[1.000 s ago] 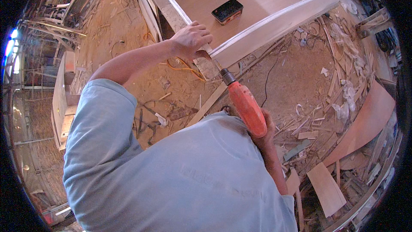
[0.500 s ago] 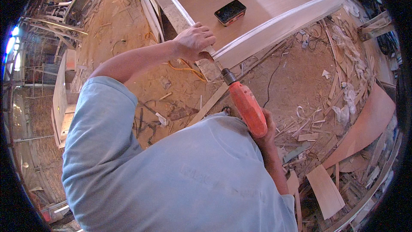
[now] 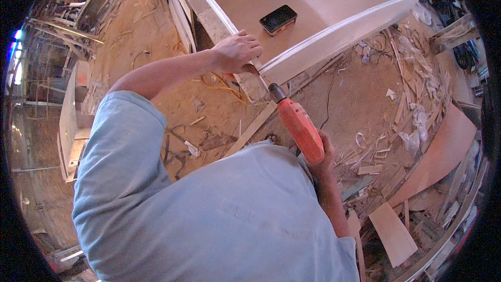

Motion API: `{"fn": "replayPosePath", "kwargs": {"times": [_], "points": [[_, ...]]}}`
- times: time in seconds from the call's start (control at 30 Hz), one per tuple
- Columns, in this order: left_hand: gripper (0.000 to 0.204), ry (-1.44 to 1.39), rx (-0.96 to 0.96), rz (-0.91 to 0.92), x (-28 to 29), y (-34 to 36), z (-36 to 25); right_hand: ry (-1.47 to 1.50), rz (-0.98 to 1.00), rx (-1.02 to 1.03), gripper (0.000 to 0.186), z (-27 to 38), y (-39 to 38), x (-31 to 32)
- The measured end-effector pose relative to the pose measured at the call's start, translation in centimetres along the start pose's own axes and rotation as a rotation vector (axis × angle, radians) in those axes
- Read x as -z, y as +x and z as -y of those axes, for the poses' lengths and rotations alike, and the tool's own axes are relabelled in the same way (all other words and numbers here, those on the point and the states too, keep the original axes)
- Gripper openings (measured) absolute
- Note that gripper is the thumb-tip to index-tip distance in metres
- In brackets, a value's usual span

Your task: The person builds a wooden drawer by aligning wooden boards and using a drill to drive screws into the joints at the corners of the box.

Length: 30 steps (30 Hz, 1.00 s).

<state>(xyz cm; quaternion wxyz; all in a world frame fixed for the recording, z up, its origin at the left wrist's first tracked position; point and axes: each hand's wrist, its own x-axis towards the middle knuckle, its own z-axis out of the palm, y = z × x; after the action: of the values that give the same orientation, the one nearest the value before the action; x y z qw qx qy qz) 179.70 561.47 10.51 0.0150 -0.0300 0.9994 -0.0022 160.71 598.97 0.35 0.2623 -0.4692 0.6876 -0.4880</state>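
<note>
My right hand grips the back end of a red power drill. The drill's dark chuck points up and left, and its tip meets the near corner of a pale wooden box frame. Curled over that same corner, my left hand holds the frame's edge, its thumb side hidden beneath. The bit itself is too small to make out clearly. Inside the frame, on its wooden panel, sits a small black open tub with dark contents.
Wood scraps and shavings litter the brown floor. An orange cord lies below my left forearm, and a dark cable runs past the drill. A curved reddish-brown sheet and a pale board lie at the right.
The view has shifted slightly. Both hands keep their holds, and the drill stays against the frame's corner at nearly the same angle.
</note>
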Motion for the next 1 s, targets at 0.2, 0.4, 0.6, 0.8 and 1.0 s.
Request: {"fn": "replayPosePath", "kwargs": {"times": [0.2,0.4,0.6,0.8,1.0], "points": [[0.057,-0.002,0.005,0.007,0.2,-0.4,-0.4,-0.042,0.061,0.037,0.035,0.2,0.8,0.6],[0.057,0.0,-0.04,0.031,0.8,-0.3,-0.1,-0.261,-0.041,0.34,0.043,0.1,1.2,1.2],[0.056,-0.016,-0.094,-0.054,0.0,-0.8,0.4,-0.094,0.015,0.11,0.044,1.3,2.0,2.4],[0.053,-0.036,-0.053,-0.049,-0.4,-0.6,0.4,-0.674,0.061,0.6,0.051,1.5,3.3,4.8],[0.044,-0.026,-0.154,-0.117,-1.2,-0.7,2.2,-0.521,0.053,0.521,0.048,2.0,3.2,4.7]]}}
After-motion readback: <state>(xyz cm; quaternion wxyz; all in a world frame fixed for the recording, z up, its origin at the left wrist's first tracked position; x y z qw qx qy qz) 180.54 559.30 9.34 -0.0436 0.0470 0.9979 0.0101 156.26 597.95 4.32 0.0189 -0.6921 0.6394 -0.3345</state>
